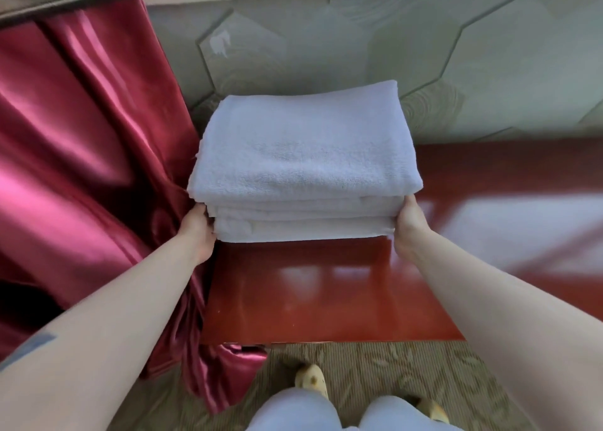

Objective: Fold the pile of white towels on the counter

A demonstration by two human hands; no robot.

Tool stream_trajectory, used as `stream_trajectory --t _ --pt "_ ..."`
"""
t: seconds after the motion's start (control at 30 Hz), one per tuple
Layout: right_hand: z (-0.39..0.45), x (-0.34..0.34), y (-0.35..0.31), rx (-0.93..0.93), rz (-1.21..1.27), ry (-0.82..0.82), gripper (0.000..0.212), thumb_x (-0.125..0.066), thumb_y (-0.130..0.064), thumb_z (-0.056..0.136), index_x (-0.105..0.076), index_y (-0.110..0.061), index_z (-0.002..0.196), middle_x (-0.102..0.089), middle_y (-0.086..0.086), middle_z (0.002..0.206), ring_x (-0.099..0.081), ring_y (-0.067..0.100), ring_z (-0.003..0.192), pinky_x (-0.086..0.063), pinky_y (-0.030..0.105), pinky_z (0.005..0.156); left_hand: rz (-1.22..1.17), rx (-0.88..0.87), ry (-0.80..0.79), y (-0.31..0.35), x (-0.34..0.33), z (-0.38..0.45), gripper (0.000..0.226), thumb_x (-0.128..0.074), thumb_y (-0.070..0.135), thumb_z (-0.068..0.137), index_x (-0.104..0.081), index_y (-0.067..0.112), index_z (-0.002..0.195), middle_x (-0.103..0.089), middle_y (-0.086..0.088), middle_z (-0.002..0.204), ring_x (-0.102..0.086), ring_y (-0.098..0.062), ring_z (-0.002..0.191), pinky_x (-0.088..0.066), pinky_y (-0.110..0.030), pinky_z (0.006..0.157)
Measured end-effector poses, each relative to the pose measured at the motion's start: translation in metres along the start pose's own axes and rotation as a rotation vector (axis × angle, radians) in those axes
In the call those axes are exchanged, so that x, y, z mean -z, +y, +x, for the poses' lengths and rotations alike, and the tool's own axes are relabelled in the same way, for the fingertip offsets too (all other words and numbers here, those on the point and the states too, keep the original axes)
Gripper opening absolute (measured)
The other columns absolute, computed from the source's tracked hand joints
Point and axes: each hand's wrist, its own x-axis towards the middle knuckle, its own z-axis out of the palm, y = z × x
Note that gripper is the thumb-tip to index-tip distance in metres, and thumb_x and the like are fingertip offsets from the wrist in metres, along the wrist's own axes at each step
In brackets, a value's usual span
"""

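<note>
**Folded towels stacked on red counter**

A stack of white towels [303, 166] sits at the far left of a glossy red counter [313, 293], against a wall of pale hexagonal panels [359, 39]. The left hand [197, 230] presses the stack's near left corner and the right hand [408, 225] its near right corner; their fingers are hidden behind the towels, so the grip cannot be told. A crimson satin curtain [81, 137] hangs at the left, touching the towels. Patterned carpet [391, 372] lies near.
</note>
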Motion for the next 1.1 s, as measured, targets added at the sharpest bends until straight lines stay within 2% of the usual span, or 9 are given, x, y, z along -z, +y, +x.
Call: stream_trajectory --t 0.07,0.17,0.27,0.4,0.57,0.7,0.87,1.0,1.1 --pt "0.003 0.0 0.003 0.021 -0.03 0.003 0.037 -0.038 -0.057 0.097 -0.062 -0.029 0.097 -0.067 -0.003 0.117 -0.061 0.019 0.112 -0.04 0.039 0.11 0.025 -0.012 0.027 -0.005 -0.007 0.004 0.027 -0.044 0.031 0.101 -0.064 0.025 0.084 -0.072 0.008 0.081 -0.068 -0.005 0.065 -0.048 -0.021 0.06" --pt "0.005 0.0 0.001 0.03 -0.055 -0.016 0.036 -0.034 -0.052 0.1 -0.062 -0.028 0.101 -0.068 -0.003 0.12 -0.062 0.016 0.107 -0.043 0.033 0.105 0.084 -0.036 0.035 -0.007 -0.012 0.005 0.025 -0.049 0.037 0.098 -0.063 0.025 0.081 -0.073 0.011 0.069 -0.068 -0.006 0.065 -0.049 -0.023 0.058" --pt "0.003 0.007 -0.001 0.031 -0.005 -0.046 0.043 -0.032 -0.054 0.101 -0.063 -0.026 0.112 -0.067 -0.001 0.123 -0.062 0.018 0.109 -0.044 0.028 0.094 0.088 -0.057 -0.016 -0.008 -0.002 0.012 0.029 -0.044 0.041 0.099 -0.068 0.025 0.095 -0.076 0.006 0.09 -0.071 -0.013 0.084 -0.054 -0.029 0.074" --pt "-0.001 0.014 0.022 -0.067 0.098 0.004 0.066 -0.029 -0.069 0.095 -0.06 -0.023 0.131 -0.061 0.004 0.133 -0.052 0.035 0.126 -0.035 0.051 0.113 -0.024 0.004 0.11 -0.033 -0.003 0.006 0.033 -0.036 0.054 0.1 -0.065 0.037 0.097 -0.071 0.018 0.095 -0.064 0.0 0.092 -0.043 -0.014 0.083" --pt "0.006 -0.013 0.016 -0.026 0.239 0.07 0.032 -0.037 -0.048 0.101 -0.062 -0.029 0.107 -0.065 -0.004 0.125 -0.059 0.012 0.114 -0.047 0.032 0.103 -0.195 -0.009 0.217 -0.043 -0.04 0.007 0.052 -0.041 0.054 0.098 -0.054 0.021 0.137 -0.057 0.005 0.138 -0.051 -0.013 0.127 -0.035 -0.029 0.113" --pt "0.023 -0.023 0.007 -0.037 0.248 0.087 0.027 -0.04 -0.047 0.101 -0.06 -0.029 0.102 -0.062 -0.006 0.126 -0.057 0.012 0.117 -0.045 0.033 0.107 -0.199 -0.006 0.218 -0.025 -0.05 0.024 0.054 -0.044 0.058 0.096 -0.054 0.023 0.135 -0.057 0.007 0.137 -0.053 -0.011 0.123 -0.039 -0.027 0.108" --pt "0.039 -0.03 -0.005 -0.017 0.268 0.113 0.025 -0.042 -0.044 0.101 -0.06 -0.029 0.094 -0.065 -0.01 0.105 -0.06 0.007 0.096 -0.048 0.028 0.094 -0.22 -0.006 0.256 -0.023 -0.059 0.037 0.053 -0.044 0.058 0.096 -0.052 0.024 0.136 -0.053 0.006 0.142 -0.049 -0.013 0.129 -0.036 -0.029 0.112" --pt "0.038 -0.023 -0.003 -0.061 0.257 0.124 0.025 -0.04 -0.041 0.1 -0.061 -0.029 0.094 -0.067 -0.01 0.099 -0.06 0.007 0.09 -0.049 0.027 0.085 -0.211 0.002 0.2 -0.015 -0.05 0.029 0.035 -0.035 0.046 0.103 -0.061 0.027 0.116 -0.063 0.009 0.124 -0.053 -0.011 0.126 -0.039 -0.025 0.109" --pt "0.033 -0.004 -0.031 0.033 0.327 0.101 0.046 -0.027 -0.049 0.102 -0.066 -0.027 0.113 -0.071 -0.011 0.106 -0.064 0.005 0.096 -0.043 0.022 0.08 -0.288 0.006 0.14 0.013 -0.029 0.019 0.052 -0.021 0.049 0.103 -0.054 0.024 0.136 -0.053 0.004 0.141 -0.042 -0.01 0.136 -0.023 -0.028 0.118"
